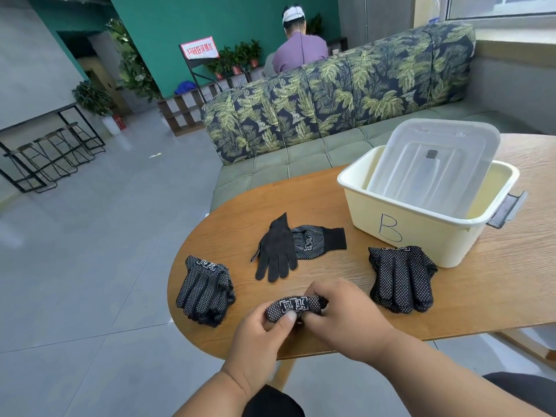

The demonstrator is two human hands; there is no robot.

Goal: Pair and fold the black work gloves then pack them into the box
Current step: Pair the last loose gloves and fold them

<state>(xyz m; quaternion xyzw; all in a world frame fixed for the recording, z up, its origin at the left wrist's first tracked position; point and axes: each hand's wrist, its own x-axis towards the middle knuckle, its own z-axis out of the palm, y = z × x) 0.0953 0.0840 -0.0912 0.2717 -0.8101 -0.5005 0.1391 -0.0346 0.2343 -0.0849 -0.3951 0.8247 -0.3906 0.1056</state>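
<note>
two hands: both work one bundle at the near edge of the wooden table (301, 200).
left pile (206, 291): dotted black gloves stacked just left of the left fingers, apart from them.
left hand (258, 335): fingers curled under the bundle, thumb pressed on its near face.
glove bundle (296, 307): a rolled dotted pair with white print on top, pinched between both sets of fingers, low over the table.
loose pair (296, 246): beyond the fingertips, two unfolded gloves overlapping, one plain side up, one dotted with its cuff pointing right.
right hand (340, 311): fingers wrapped over the bundle's right end, holding it tight.
right pile (401, 279): more dotted gloves just right of the right fingers, touching the box front.
box (421, 233): cream, marked b, far right of the fingers; a clear lid (433, 164) leans inside it.
step: folding a paired set, seemingly tucking the roll closed.
next: likely finish the tuck, then carry it right; the lid may need lifting out before packing.
</note>
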